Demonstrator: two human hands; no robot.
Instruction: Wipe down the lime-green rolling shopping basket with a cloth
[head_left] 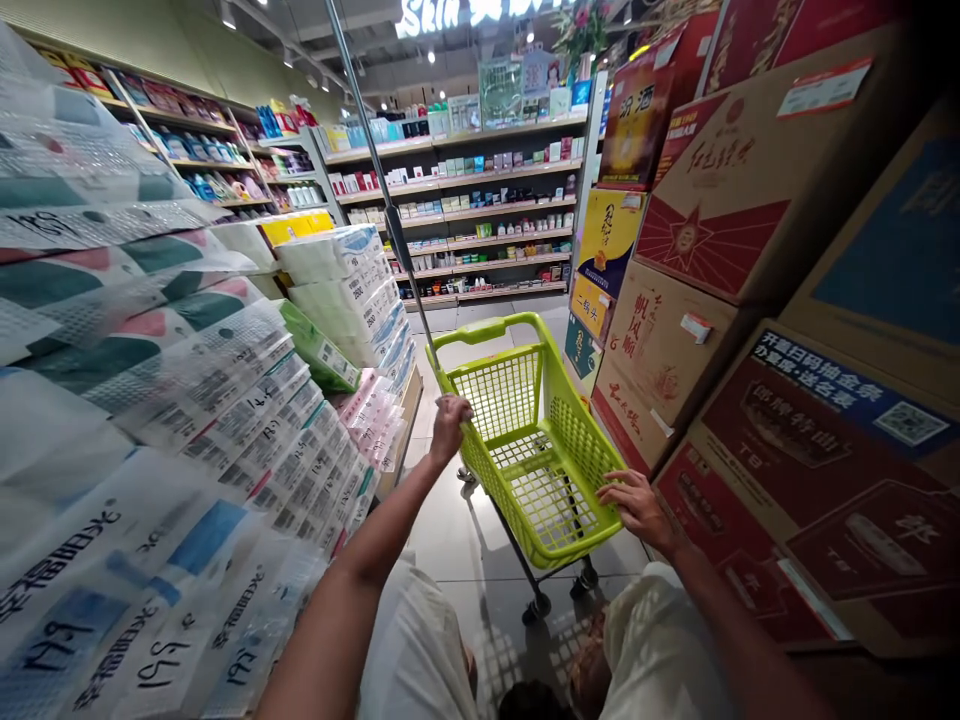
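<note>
My left hand (451,428) clasps and right hand (634,504) loosely touches the rim (577,547) of a stiff, likely light cart (581,440), best held there.

Head view: one camera, worn on the person's head. Station: above the legs (420,640). Facing: forward and down, along an aisle. Near range, lower edge: both forearms (345,610), entering from below and reaching away toward the middle. Near range, centre: left hand (450,425), right hand (634,505) and cart (551,553), the cart seen from above, into its basket. Left flank: packs (225,400), close, cut by the edge. Right flank: boxes (720,200), likewise close and cut. Far range, upper middle: shelves (517,178), roughly square-on, beneath a cropped sign (480,12).
</note>
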